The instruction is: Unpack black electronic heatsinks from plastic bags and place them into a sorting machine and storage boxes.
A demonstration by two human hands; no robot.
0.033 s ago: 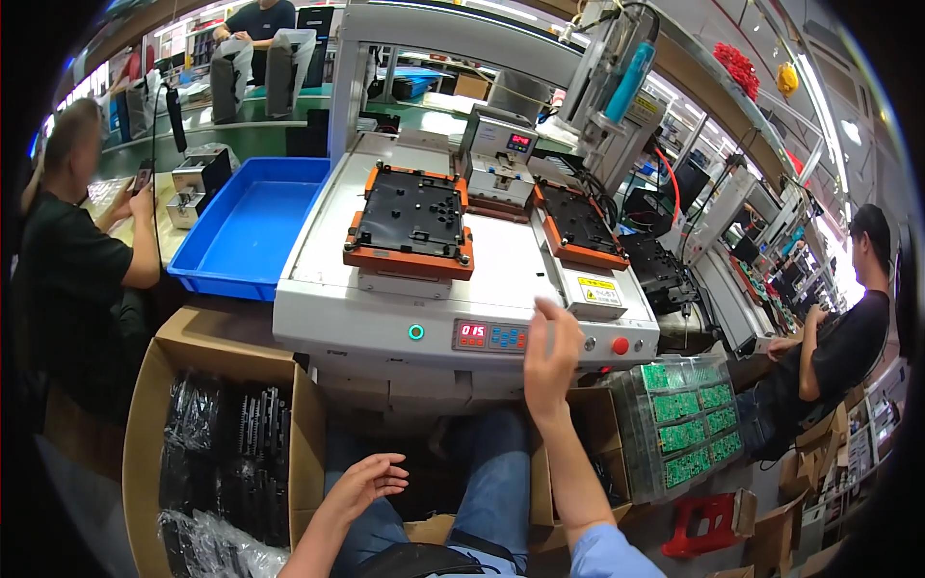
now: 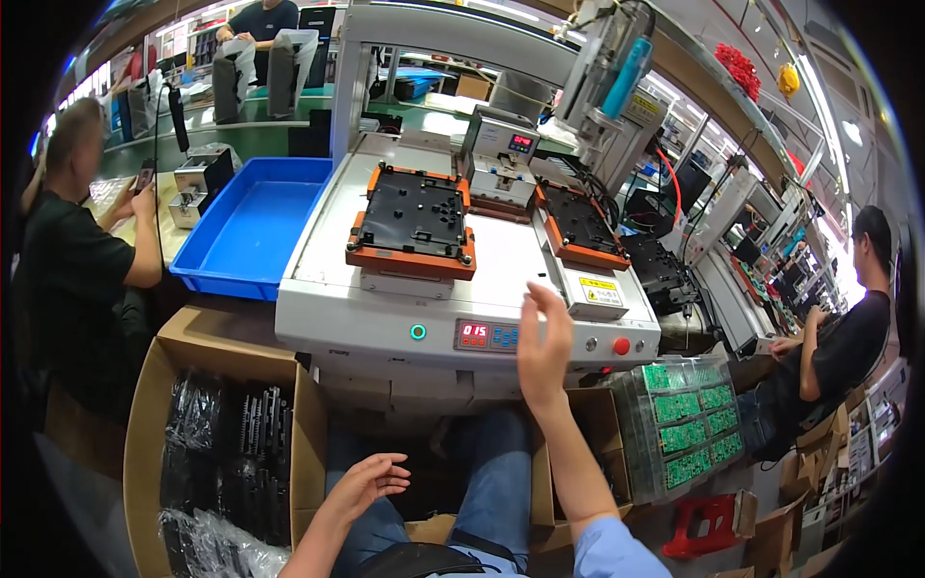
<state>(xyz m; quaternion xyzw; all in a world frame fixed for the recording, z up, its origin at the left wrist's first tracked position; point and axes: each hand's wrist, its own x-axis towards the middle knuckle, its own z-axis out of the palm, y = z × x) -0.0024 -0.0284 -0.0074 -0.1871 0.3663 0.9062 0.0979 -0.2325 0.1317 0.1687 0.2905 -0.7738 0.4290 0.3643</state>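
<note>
My right hand (image 2: pixel 545 349) is raised in front of the white bench machine (image 2: pixel 318 294), fingers up and parted, holding nothing. It covers the right part of the control panel (image 2: pixel 474 334). Over my lap my left hand (image 2: pixel 369 484) hangs with loosely bent, parted fingers and nothing in them. On the machine top, a black plastic panel (image 2: pixel 409 214) lies in an orange fixture (image 2: pixel 409 262). A second orange fixture (image 2: pixel 590 252) to the right carries another black part (image 2: pixel 578 220). Between and behind them stands a small metal feeder (image 2: pixel 501 159) with a red display.
A blue tray (image 2: pixel 246 226) adjoins the machine's left side. Below it, a carton (image 2: pixel 306 433) holds black parts in plastic wrap. Clear trays of green circuit boards (image 2: pixel 684 433) stand right, near a red stool (image 2: pixel 703 528). A blue-bodied screwdriver unit (image 2: pixel 626 77) hangs overhead. People work left (image 2: pixel 82 260) and right (image 2: pixel 838 328).
My right hand has shifted slightly left and upward. My left hand stays over my lap, and the parts on the machine keep their places.
</note>
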